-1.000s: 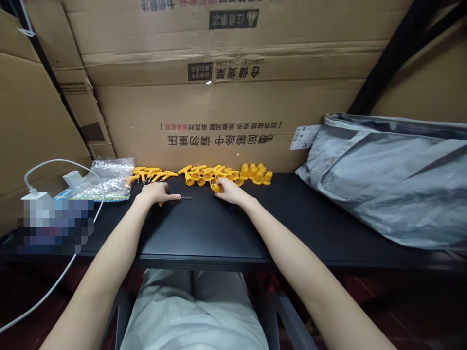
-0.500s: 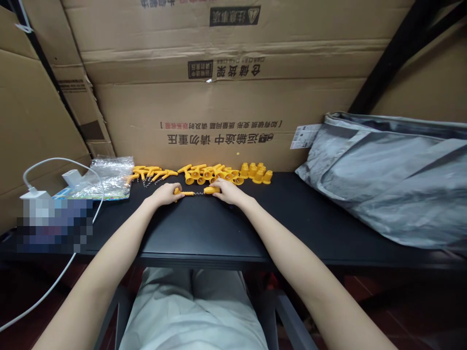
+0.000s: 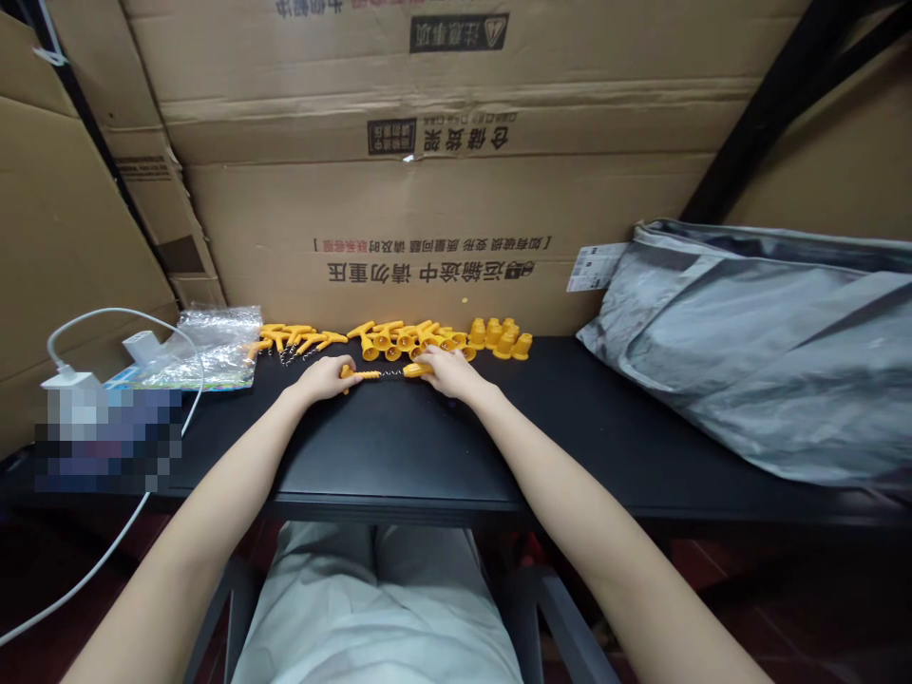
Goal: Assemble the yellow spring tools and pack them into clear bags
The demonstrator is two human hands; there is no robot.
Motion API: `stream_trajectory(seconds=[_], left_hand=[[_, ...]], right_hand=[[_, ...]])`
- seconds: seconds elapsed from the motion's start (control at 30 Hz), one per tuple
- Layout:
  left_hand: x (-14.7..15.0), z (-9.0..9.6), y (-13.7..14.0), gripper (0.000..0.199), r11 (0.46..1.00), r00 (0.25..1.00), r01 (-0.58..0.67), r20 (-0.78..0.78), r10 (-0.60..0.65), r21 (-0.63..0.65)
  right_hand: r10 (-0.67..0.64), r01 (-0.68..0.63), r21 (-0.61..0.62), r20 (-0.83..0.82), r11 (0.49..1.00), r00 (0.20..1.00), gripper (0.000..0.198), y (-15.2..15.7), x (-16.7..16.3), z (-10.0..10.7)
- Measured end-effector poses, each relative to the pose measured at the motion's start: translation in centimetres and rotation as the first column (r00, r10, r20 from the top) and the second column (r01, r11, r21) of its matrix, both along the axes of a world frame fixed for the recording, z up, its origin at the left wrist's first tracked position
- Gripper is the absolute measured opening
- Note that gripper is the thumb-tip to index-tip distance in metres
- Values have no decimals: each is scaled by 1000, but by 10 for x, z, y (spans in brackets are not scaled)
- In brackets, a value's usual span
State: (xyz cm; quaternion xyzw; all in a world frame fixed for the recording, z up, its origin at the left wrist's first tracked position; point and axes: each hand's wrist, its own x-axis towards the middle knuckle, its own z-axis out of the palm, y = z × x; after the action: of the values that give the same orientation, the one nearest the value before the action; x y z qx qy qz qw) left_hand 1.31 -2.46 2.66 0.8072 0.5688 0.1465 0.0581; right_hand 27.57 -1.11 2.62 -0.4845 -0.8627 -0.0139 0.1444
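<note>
My left hand (image 3: 324,379) is closed on the yellow handle of a corkscrew (image 3: 369,374), which points right with its ridged yellow shaft and metal spiral (image 3: 391,373) showing. At the right end of the spiral, my right hand (image 3: 450,374) pinches a yellow plastic piece (image 3: 413,370). Fingers hide part of that piece, and I cannot tell whether the spiral tip touches it. Just behind my hands lie yellow T-handled corkscrews with bell-shaped ends (image 3: 391,351), several of them in a cluster. To the left are several T-handled corkscrews (image 3: 303,338) with bare spirals.
Yellow bell-shaped caps (image 3: 503,334) stand at the back right of the black table (image 3: 399,446). A clear plastic bag (image 3: 214,347), a white charger (image 3: 71,399) and its cable are at left. A grey fabric bag (image 3: 755,351) rests at right, against cardboard (image 3: 442,199).
The yellow piece in my right hand has shifted slightly right, and a longer stretch of the metal spiral shows. My left hand has hardly moved.
</note>
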Motion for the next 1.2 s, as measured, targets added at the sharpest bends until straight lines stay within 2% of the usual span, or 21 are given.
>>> stream_trajectory(seconds=[0.13, 0.27, 0.4, 0.57, 0.73, 0.9, 1.03, 1.2], left_hand=[[4, -1, -1, 30, 1000, 1000, 20, 7, -20, 9], [8, -5, -2, 34, 997, 997, 63, 34, -64, 45], [9, -7, -2, 39, 991, 994, 67, 76, -76, 112], [13, -2, -6, 28, 988, 989, -4, 145, -19, 157], [17, -2, -7, 25, 987, 979, -17, 205, -16, 160], [17, -4, -7, 27, 991, 979, -38, 204, 11, 131], [16, -2, -8, 28, 987, 989, -47, 146, 24, 154], [15, -1, -8, 28, 987, 992, -45, 123, 26, 154]], right_hand=[[97, -98, -7, -99, 995, 990, 32, 2, -4, -6], [215, -214, 31, -243, 976, 946, 34, 4, -10, -12], [239, -239, 42, -319, 970, 917, 38, 5, -11, -14], [274, -262, 82, -348, 962, 897, 45, 5, -9, -12], [271, -244, 129, -269, 961, 924, 31, 0, -10, -7], [277, -244, 149, -269, 958, 922, 31, -4, -12, -5], [273, -258, 89, -346, 962, 898, 35, 0, -11, -8], [171, -283, -129, -541, 950, 823, 44, 9, -4, -12]])
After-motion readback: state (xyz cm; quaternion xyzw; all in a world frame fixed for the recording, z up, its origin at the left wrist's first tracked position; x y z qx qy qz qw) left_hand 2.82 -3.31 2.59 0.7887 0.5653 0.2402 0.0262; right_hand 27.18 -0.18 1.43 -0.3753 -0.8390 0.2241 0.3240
